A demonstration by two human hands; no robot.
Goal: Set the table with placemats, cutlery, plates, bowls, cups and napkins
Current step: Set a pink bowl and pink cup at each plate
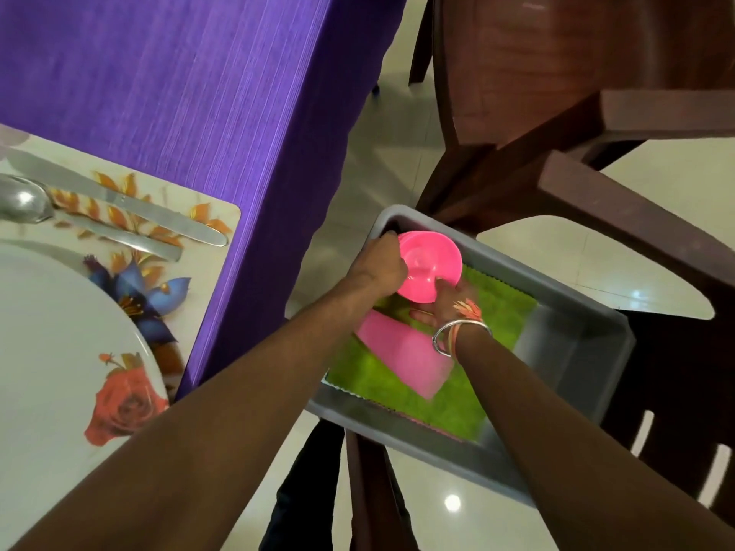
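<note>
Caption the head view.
Left hand and right hand grip a round pink plastic bowl inside a grey plastic bin.

A purple cloth [191, 97] with fine vertical streaks is seen draped over the edge at upper left, its hem hanging toward the floor. A grey plastic tub [417, 443], rectangular with rounded corners, is set at an angle over the seat of a dark brown chair [620, 208]; the chair's armrest passes just beyond the tub's far corner. A second chair [557, 53], reddish brown, is noted at upper right, well apart from the tub. Pale glossy floor tiles [397, 161] are visible between cloth and chairs, with grout lines and small bright light reflections recorded near the bottom edge.
</note>
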